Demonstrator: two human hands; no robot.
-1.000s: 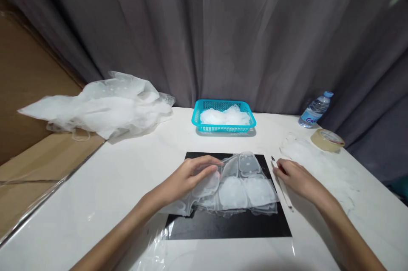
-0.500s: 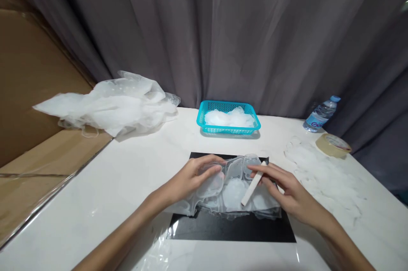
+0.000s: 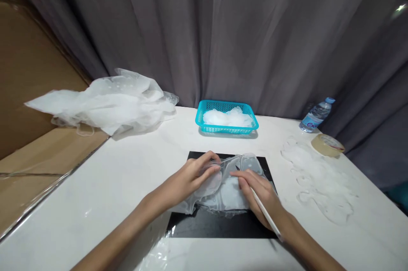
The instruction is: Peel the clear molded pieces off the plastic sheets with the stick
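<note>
A translucent sheet (image 3: 232,192) with rounded moulded shapes lies crumpled over a black mat (image 3: 219,226). My left hand (image 3: 202,173) grips the sheet's left part between thumb and curled fingers. In my right hand (image 3: 259,194), held like a pen, is a slim white-handled tool (image 3: 266,213) with a dark pointed tip. Its tip is at the upper middle of the sheet, beside one rounded shape. The handle slants back under my palm toward the wrist. From this view I cannot tell how deep the tip sits.
A turquoise basket (image 3: 227,129) with white translucent pieces stands at the back. Heaped film (image 3: 117,105) lies at left by a cardboard box (image 3: 28,75). On the right are a water bottle (image 3: 317,115), a tape roll (image 3: 327,145) and loose clear scraps (image 3: 325,181).
My right hand has moved left and turned the tool, so the dark tip now points onto the sheet. My left hand stays nearly where it was.
</note>
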